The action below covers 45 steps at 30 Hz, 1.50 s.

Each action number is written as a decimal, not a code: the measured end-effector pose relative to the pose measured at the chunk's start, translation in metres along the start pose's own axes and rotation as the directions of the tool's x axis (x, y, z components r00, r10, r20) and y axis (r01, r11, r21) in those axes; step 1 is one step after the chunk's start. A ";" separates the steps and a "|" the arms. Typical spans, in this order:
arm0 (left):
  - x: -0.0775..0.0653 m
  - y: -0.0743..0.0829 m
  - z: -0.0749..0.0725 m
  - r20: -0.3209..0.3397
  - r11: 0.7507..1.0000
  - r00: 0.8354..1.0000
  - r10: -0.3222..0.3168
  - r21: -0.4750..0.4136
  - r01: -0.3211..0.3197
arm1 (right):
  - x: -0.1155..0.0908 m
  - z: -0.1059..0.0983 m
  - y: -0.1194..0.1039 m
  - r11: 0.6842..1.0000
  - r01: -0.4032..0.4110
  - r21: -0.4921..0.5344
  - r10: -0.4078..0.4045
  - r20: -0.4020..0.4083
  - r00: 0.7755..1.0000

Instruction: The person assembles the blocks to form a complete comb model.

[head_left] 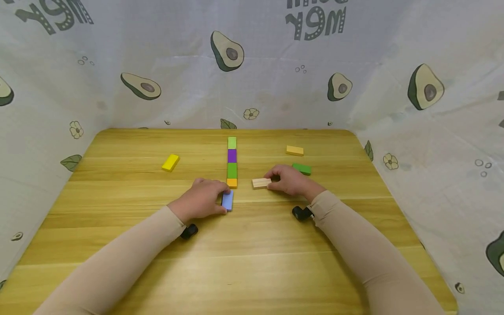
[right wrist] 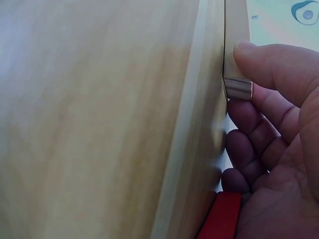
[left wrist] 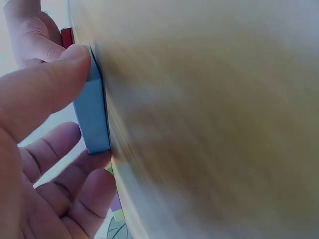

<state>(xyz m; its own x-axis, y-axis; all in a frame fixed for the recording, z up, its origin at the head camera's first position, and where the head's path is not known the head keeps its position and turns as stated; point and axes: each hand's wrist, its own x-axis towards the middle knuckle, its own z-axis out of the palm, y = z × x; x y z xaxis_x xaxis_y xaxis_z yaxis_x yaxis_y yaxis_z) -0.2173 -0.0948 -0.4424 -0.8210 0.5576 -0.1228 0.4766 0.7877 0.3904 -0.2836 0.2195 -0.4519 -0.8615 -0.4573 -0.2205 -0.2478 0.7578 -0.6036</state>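
In the head view my left hand (head_left: 202,199) pinches a light blue block (head_left: 227,201) lengthwise, thumb at its near end and fingers at its far end. The blue block (left wrist: 92,114) lies flat against the table in the left wrist view. Just beyond it runs a straight row of blocks: orange (head_left: 232,183), green (head_left: 232,170), purple (head_left: 232,155) and light green (head_left: 232,142). To the right, my right hand (head_left: 290,180) holds a plain wooden block (head_left: 260,183) by its right end, between thumb and fingers. Below that palm shows a red block (right wrist: 222,214), hidden in the head view.
A yellow block (head_left: 170,162) lies at the back left of the wooden table (head_left: 252,271). Behind the right hand are another green block (head_left: 302,169) and a light orange block (head_left: 295,150). White avocado-print cloth (head_left: 275,83) hangs along the back and sides.
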 end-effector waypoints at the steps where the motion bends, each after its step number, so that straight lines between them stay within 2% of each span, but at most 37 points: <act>1: 0.000 0.000 0.000 -0.002 1.000 1.000 -0.002 0.006 0.002 | 0.000 0.000 -0.001 1.000 0.002 0.000 -0.002 -0.001 1.000; 9: 0.003 0.001 -0.002 -0.002 0.999 1.000 -0.026 0.037 0.026 | 0.002 -0.001 -0.001 1.000 0.011 -0.002 -0.011 -0.007 1.000; 28: 0.009 0.006 -0.003 -0.044 0.999 0.999 -0.018 0.050 0.020 | 0.004 -0.005 -0.001 1.000 0.021 0.000 -0.021 -0.016 1.000; 37: 0.010 0.008 -0.003 -0.044 0.999 0.998 -0.035 0.033 0.036 | 0.003 -0.005 -0.002 0.999 0.038 0.017 -0.038 -0.018 0.999; 45: 0.009 0.009 0.002 -0.030 0.999 0.998 -0.046 0.013 0.047 | -0.003 0.001 0.000 0.999 0.030 0.030 -0.030 -0.015 0.999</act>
<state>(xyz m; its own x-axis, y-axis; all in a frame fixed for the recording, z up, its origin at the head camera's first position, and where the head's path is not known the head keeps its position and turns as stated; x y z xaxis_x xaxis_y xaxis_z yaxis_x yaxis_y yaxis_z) -0.2198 -0.0821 -0.4421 -0.8512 0.5126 -0.1130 0.4421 0.8162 0.3719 -0.2808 0.2201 -0.4521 -0.8601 -0.4730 -0.1912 -0.2605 0.7293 -0.6326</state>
